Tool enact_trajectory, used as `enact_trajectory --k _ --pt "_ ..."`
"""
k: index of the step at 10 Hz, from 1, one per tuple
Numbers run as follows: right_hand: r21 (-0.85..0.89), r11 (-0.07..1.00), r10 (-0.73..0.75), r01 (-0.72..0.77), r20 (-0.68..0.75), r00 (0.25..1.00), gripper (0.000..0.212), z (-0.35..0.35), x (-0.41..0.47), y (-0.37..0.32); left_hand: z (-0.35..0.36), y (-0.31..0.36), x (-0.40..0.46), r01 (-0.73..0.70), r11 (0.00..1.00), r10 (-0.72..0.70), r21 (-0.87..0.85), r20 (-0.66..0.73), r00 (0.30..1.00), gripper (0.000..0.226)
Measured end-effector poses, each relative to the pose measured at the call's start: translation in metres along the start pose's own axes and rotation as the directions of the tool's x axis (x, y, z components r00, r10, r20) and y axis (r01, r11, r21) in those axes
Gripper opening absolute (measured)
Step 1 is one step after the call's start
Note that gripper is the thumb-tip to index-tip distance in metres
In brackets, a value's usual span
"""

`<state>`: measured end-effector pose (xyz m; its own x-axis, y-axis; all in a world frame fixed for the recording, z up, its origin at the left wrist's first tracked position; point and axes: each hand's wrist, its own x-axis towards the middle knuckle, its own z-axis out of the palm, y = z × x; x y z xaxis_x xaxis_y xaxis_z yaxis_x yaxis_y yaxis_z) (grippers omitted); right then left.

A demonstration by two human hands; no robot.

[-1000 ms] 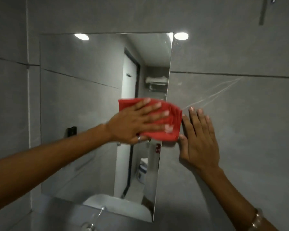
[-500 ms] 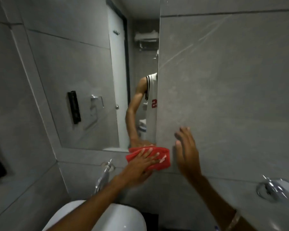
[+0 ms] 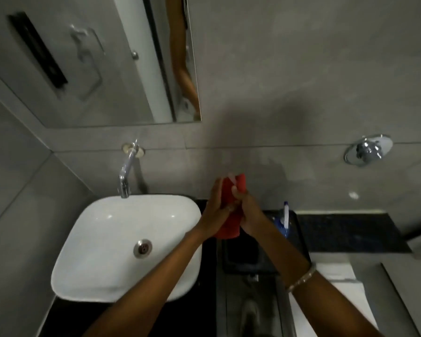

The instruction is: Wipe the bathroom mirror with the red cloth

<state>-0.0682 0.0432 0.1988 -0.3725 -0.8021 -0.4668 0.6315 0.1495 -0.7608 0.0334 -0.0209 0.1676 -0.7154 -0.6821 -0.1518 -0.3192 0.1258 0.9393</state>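
The red cloth (image 3: 231,222) is bunched lengthwise between both my hands, above the dark counter to the right of the basin. My left hand (image 3: 213,210) closes on its left side and my right hand (image 3: 248,210) grips its right side, fingers wrapped around it. The bathroom mirror (image 3: 102,69) hangs on the grey wall at the upper left, well above my hands, reflecting a door and part of an arm. Neither hand touches the mirror.
A white basin (image 3: 102,239) with a metal drain sits lower left under a chrome wall tap (image 3: 127,171). A blue spray bottle (image 3: 285,220) stands on a black tray (image 3: 299,229) just right of my hands. A chrome wall valve (image 3: 368,152) is at the right.
My view has tilted down from the mirror to the basin. Both hands have dropped off the wall and come together, gripping the bunched cloth that my left hand had pressed flat.
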Motion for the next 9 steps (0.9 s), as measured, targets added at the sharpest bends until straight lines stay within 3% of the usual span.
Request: enact_trajectory --k 1,2,3,4,5,6,7,8,9 --pt "0.007 0.996 0.094 -0.093 -0.046 0.995 0.043 -0.034 0.010 0.013 0.016 -0.016 -0.003 0.176 0.965 -0.187 -0.194 -0.043 0.981 0.079" --pt "-0.003 0.983 0.183 -0.184 -0.075 0.980 0.045 -0.068 0.024 0.027 0.028 -0.037 0.002 0.439 0.856 -0.434 -0.271 0.081 0.897 0.094" --pt "-0.038 0.963 0.261 -0.266 -0.105 0.960 0.045 -0.099 0.041 0.045 0.041 -0.070 0.000 0.601 0.756 -0.560 -0.259 0.219 0.799 0.089" --pt "-0.049 0.946 0.312 -0.322 -0.147 0.939 0.045 -0.128 0.065 0.064 0.062 -0.095 0.004 0.673 0.671 -0.624 -0.310 0.254 0.739 0.085" --pt "-0.034 0.927 0.367 -0.375 -0.137 0.920 0.035 -0.152 0.091 0.082 0.083 -0.114 0.015 0.677 0.658 -0.674 -0.331 0.143 0.725 0.079" --pt "-0.169 0.916 0.338 -0.364 -0.164 0.927 0.046 -0.168 0.121 0.092 0.095 -0.127 0.028 0.654 0.656 -0.682 -0.377 0.073 0.727 0.084" --pt "-0.547 0.769 0.207 -0.330 -0.276 0.939 0.055 -0.169 0.132 0.102 0.099 -0.139 0.029 0.654 0.737 -0.653 -0.172 0.071 0.754 0.081" --pt "-0.784 0.593 0.033 -0.180 -0.200 0.979 0.058 -0.151 0.122 0.095 0.092 -0.122 0.025 0.564 0.821 -0.568 0.085 0.029 0.823 0.070" --pt "-0.950 0.296 -0.232 0.102 0.032 0.972 0.068 -0.119 0.107 0.083 0.076 -0.098 0.021 0.325 0.901 -0.261 0.287 -0.239 0.935 0.064"
